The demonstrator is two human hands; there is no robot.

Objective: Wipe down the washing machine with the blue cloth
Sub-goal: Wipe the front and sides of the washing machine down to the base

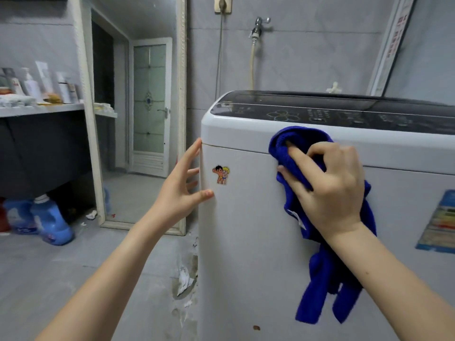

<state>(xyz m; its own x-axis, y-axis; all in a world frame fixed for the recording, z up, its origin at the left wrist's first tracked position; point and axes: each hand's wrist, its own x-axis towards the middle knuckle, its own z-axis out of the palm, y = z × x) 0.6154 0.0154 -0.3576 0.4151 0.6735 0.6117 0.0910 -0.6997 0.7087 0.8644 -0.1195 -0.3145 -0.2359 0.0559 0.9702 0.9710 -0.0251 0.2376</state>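
Blue cloth (317, 291): soft, limp, judged light. A loose tail is left hanging below the right hand (327, 190), against the front of the washing machine (246, 254). The rest is bunched under the curled right fingers, with the index pushed into the fold. The grip is best kept at the bunch, the tail gathered in.

Left hand (182, 185): fingers spread wide and straight, tips laid on the machine's front corner edge, nothing held.

Between the two sets of fingers a cartoon sticker (221, 175) is noted; its edges could be lifted by rubbing. Right of the right knuckles, a colour-banded label (440, 222) needs the same caution.

Just above the right fingertips a seam and a rounded lip are met, and the dark control panel (320, 114) lies beyond. Open panel is left below.
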